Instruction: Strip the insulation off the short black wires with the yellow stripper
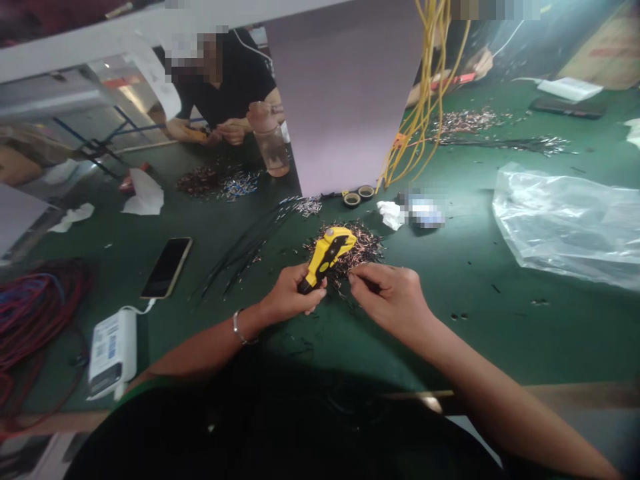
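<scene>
From the head camera, the person's left hand [290, 293] is clenched around the grip of a yellow-and-black wire stripper [325, 257], with the fingers wrapped under it and the thumb lying along its side. The tool's nose tilts up and away, over a heap of short copper-tipped wire pieces [357, 245] on the green work mat [475, 340]. The tool's head is just above the heap, and the hand sits at its near edge.

The right hand [387, 298] is just beside the left, with the thumb and fingertips [351, 279] pinched tightly together at the heap's near edge. Whatever lies between them is too small to tell. A few loose wire bits are scattered under both hands. A silver bangle [239, 327] circles the left wrist.

Past the heap, a sheaf of thin black wires [250, 247] lies to the left, and two rolls of black tape [359, 195] and a crumpled tissue [390, 215] lie ahead. To the right, a clear plastic bag [565, 227] is well apart from the right hand. To the left are a smartphone [167, 267], a white power bank [113, 353] and a coil of red and blue wire [35, 313].

Across the table, a co-worker's hands [230, 131] work beside a plastic cup [273, 150] and another pile of wire pieces [217, 181].
</scene>
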The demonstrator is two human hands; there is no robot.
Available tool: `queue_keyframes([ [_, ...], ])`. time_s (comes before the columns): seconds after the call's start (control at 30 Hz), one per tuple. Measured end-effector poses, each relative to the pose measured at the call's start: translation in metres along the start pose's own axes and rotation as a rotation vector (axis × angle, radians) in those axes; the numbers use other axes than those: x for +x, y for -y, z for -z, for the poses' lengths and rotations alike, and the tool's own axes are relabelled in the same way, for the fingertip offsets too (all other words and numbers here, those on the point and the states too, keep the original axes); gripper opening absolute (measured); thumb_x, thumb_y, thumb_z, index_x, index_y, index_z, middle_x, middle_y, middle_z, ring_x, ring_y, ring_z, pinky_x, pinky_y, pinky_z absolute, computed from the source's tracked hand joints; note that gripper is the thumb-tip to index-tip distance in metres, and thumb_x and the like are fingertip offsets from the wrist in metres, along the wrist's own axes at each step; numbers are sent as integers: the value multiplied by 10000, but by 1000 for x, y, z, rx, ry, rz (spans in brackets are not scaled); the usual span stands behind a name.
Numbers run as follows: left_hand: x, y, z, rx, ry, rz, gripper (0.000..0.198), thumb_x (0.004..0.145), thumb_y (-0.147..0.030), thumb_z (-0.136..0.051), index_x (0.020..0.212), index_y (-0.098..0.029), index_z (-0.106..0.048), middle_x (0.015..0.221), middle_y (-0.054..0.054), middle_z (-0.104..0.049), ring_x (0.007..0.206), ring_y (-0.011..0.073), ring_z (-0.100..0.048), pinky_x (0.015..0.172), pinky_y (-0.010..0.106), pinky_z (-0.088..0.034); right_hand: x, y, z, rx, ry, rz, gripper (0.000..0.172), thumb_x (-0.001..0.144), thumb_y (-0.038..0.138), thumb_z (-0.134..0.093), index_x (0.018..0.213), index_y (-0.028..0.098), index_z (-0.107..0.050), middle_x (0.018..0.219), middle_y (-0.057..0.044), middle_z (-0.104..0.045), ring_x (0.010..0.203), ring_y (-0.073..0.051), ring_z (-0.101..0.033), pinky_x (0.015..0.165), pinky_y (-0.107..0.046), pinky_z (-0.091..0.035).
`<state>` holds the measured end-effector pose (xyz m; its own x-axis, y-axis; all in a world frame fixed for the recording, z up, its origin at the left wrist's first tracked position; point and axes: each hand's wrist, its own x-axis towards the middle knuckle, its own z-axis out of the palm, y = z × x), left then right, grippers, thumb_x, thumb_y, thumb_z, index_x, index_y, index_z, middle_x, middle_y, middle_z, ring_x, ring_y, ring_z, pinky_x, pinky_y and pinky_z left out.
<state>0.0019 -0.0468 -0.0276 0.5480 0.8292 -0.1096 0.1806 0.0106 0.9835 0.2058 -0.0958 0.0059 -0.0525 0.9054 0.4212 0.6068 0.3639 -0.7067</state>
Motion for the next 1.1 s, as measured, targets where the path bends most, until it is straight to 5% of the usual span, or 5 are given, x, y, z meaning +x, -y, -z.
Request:
queue_keyframes([
  [0.37, 9, 9, 5, -418, 197, 3, 368, 712, -195, -785, 1022, -113, -603, 757, 23, -640, 575, 128, -604, 551, 298, -530, 4, -8, -1, 104, 27, -139, 261, 857, 246, -547, 718, 178, -757, 608, -10, -690, 512, -102, -555, 530, -244, -434],
  [0.77, 9, 6, 9, -404, 284, -51, 422, 741, -259, -789, 1115, -148, -630, 889, 55, -645, 722, 159, -633, 707, 334, -523, 2, -3, 0, 100, -13, -80, 257, 851, 200, -548, 683, 163, -738, 546, 7, -630, 488, -84, -520, 505, -226, -404],
  [1.1, 9, 6, 7, -200, 221, -107, 314, 803, -308, -722, 1044, -139, -611, 884, 59, -649, 731, 145, -608, 719, 323, -504, 3, -3, 0, 91, 12, -87, 276, 837, 183, -534, 618, 158, -700, 519, 15, -584, 473, -74, -479, 495, -217, -382],
])
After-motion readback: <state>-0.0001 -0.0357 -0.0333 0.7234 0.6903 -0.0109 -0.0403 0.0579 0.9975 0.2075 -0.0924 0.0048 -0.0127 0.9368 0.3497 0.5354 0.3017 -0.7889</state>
